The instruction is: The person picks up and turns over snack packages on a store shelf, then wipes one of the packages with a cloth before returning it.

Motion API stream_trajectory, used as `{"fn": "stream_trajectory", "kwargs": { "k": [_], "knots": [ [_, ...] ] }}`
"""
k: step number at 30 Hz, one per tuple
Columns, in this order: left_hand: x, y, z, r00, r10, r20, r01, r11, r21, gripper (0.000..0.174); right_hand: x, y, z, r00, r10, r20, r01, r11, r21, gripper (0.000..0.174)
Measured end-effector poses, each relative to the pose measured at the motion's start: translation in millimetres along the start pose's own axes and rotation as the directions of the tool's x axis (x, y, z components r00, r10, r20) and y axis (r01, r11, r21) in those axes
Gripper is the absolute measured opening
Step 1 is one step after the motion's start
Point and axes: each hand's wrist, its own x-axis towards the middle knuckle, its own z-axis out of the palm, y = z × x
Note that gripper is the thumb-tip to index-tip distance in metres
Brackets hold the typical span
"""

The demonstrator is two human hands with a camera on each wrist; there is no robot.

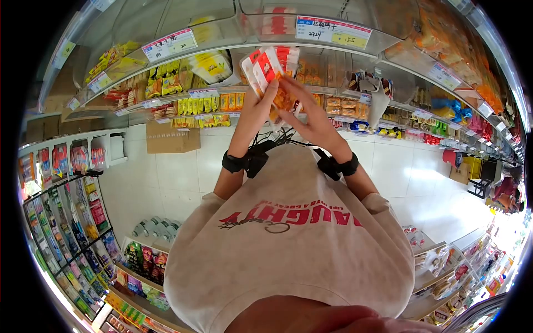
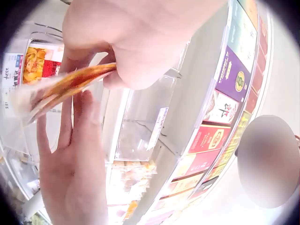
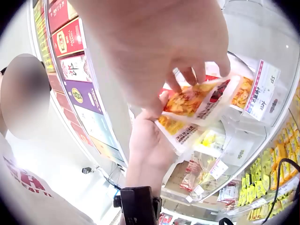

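My left hand (image 1: 256, 114) pinches several flat snack packets (image 1: 266, 67), white and red with orange food showing through clear windows. They are slightly fanned in the right wrist view, where two printed packet faces (image 3: 191, 101) overlap. Seen edge-on in the left wrist view, a packet (image 2: 77, 84) sticks out from between the left thumb and fingers. My right hand (image 1: 315, 121) is at the other side of the same packets. Its fingers (image 2: 65, 126) are spread and fairly straight, with their tips against the packets. Its thumb is hidden in the right wrist view.
A clear-fronted shelf bin with a price tag (image 1: 333, 32) is just above my hands. Lower shelves carry yellow snack packs (image 1: 197, 105) and orange packs (image 1: 338, 105). A cardboard box (image 1: 173, 137) stands on the white floor. Racks of goods (image 1: 69, 222) line the left side.
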Motion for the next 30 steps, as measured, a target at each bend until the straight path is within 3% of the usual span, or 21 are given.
{"fn": "stream_trajectory", "kwargs": {
  "k": [2,5,8,10,11,12,14,15,16,19,21,22,24,28,30],
  "knots": [
    [0,7,-5,0.998,-0.065,0.025,0.063,0.995,0.081,0.039,0,5,6,0.978,0.105,-0.179,-0.103,0.994,0.022,0.07],
    [2,13,-6,0.999,-0.031,0.039,0.022,0.976,0.215,0.036,1,17,-5,0.9,0.435,-0.026,-0.415,0.872,0.259,0.057],
    [8,9,-9,0.998,0.013,0.069,-0.028,0.975,0.222,0.034,-5,29,-12,0.911,0.403,0.09,-0.403,0.822,0.402,0.042],
    [8,14,-10,0.993,-0.041,0.114,0.017,0.978,0.207,0.034,3,30,-18,0.966,0.231,-0.118,-0.218,0.969,0.113,0.033],
    [13,14,-11,0.979,0.113,0.168,-0.159,0.943,0.293,0.033,10,30,-22,0.973,0.12,-0.199,-0.132,0.99,-0.049,0.028],
    [19,9,-12,0.969,0.2,0.142,-0.237,0.912,0.335,0.034,16,29,-24,0.966,-0.001,-0.259,-0.056,0.975,-0.215,0.025],
    [28,-6,-16,0.925,0.365,0.105,-0.374,0.825,0.424,0.035,34,34,-21,0.95,-0.041,-0.308,-0.014,0.985,-0.172,0.021],
    [34,-7,-11,0.921,0.387,0.034,-0.333,0.743,0.58,0.041,41,45,-13,0.947,-0.051,-0.317,-0.006,0.985,-0.175,0.021],
    [39,-12,-8,0.909,0.416,-0.006,-0.322,0.714,0.621,0.042,46,57,-5,0.944,-0.058,-0.325,-0.001,0.984,-0.178,0.022],
    [48,-33,-11,0.886,0.454,-0.098,-0.255,0.652,0.714,0.038,44,81,8,0.929,-0.18,-0.323,0.01,0.886,-0.463,0.019],
    [47,-35,-19,0.853,0.522,-0.009,-0.339,0.567,0.751,0.031,41,85,8,0.921,-0.241,-0.307,0.051,0.854,-0.517,0.021],
    [46,-34,-22,0.833,0.551,0.037,-0.379,0.521,0.765,0.028,38,86,8,0.945,-0.141,-0.294,-0.008,0.891,-0.453,0.021],
    [47,-37,-27,0.921,0.389,0.009,-0.292,0.675,0.677,0.022,31,87,7,0.966,0.063,-0.252,-0.146,0.934,-0.326,0.021],
    [46,-25,-25,0.98,0.195,0.046,-0.2,0.929,0.312,0.015,36,87,3,0.925,-0.019,-0.38,-0.087,0.962,-0.259,0.02],
    [53,-30,-31,0.981,0.178,0.075,-0.193,0.923,0.333,0.014,41,85,1,0.915,0.015,-0.403,-0.105,0.974,-0.202,0.019]
  ]
}}
